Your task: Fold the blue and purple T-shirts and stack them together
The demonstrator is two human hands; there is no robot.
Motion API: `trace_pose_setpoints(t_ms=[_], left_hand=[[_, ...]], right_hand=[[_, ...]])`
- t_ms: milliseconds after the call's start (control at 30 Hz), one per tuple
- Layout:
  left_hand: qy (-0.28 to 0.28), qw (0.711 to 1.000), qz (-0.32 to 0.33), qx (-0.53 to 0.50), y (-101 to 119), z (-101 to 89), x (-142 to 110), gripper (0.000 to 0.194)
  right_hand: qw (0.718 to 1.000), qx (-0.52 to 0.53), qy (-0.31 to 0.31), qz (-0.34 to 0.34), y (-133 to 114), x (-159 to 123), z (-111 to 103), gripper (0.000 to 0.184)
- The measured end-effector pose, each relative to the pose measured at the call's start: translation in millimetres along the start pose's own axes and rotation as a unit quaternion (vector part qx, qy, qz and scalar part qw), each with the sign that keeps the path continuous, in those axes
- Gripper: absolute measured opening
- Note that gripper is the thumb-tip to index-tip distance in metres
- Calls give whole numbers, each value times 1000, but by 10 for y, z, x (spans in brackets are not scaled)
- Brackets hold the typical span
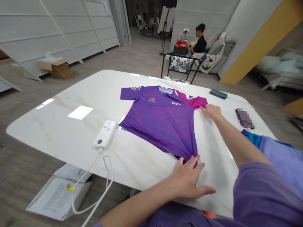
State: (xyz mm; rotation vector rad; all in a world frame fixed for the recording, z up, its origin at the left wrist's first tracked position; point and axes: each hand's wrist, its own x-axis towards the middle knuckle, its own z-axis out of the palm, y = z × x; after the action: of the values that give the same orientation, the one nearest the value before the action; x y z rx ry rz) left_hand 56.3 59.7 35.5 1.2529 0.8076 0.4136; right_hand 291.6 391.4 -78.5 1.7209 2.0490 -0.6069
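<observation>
A purple short-sleeved jersey point(163, 116) lies spread out on a white marble-look table point(71, 138), its collar facing away from me. The sleeve on the right is striped pink and purple. At that sleeve's edge is my right hand point(211, 111), its fingers bent and closed on the cloth. My left hand point(187, 179) rests at the near right corner of the hem. Its fingertips touch the cloth, with the fingers apart and the thumb stretched out over the tabletop. The hem bunches slightly under those fingers.
A white power bank point(105, 134) with a white cable point(107, 186) lies left of the jersey. On the right are a dark case point(218, 93), a phone point(245, 118) and folded blue-lilac clothes point(281, 157). A chair point(181, 64) stands behind the table; a person point(200, 42) sits beyond.
</observation>
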Motion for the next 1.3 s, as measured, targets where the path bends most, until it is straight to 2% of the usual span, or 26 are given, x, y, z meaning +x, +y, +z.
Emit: trace_pose_setpoints(t_ms=[67,100,167,233,300,367,433,533,633,767,867,1000,1100,1300], left_hand=[[-24,999,38,-27,185,58,58,90],[-18,998,48,-45,227,18,66,86],[20,996,43,-73,173,-192,45,70],[89,995,6,-52,-75,-518,-16,54],[178,980,-43,82,-451,-857,-116,48],[195,954,-93,207,-834,-1109,-273,49],[179,936,-126,277,-1104,-1218,-501,49],[148,933,-121,304,-1201,-1136,-946,50],[154,932,-118,307,-1094,-922,-1379,49],[227,906,-123,335,-1118,-736,-1719,32],[296,880,-131,346,-1296,-741,-1806,26],[349,857,-171,339,-1458,-846,-1862,23],[359,867,-176,298,-1510,-933,-1898,28],[283,920,-128,239,-1707,-1051,-1831,49]], right_hand=[[1000,-9,23,-1,210,-207,-116,89],[999,-15,34,-3,278,-332,-138,90],[999,-33,32,-6,318,-672,-122,88],[998,-48,-7,-28,220,-1160,-48,82],[993,-58,-64,-76,16,-1766,52,79],[984,-63,-112,-124,-209,-2394,149,79],[980,-64,-130,-139,-365,-2934,223,78],[984,-67,-121,-113,-392,-3471,260,77],[988,-66,-103,-99,-305,-3759,189,81],[988,-35,-69,-137,-299,-4045,18,82],[985,-24,-44,-163,-328,-4243,-48,60],[988,-30,-17,-148,-271,-4414,-35,32],[989,-28,-14,-141,-198,-4479,-2,26],[993,-19,-4,-120,-86,-4508,62,24]])
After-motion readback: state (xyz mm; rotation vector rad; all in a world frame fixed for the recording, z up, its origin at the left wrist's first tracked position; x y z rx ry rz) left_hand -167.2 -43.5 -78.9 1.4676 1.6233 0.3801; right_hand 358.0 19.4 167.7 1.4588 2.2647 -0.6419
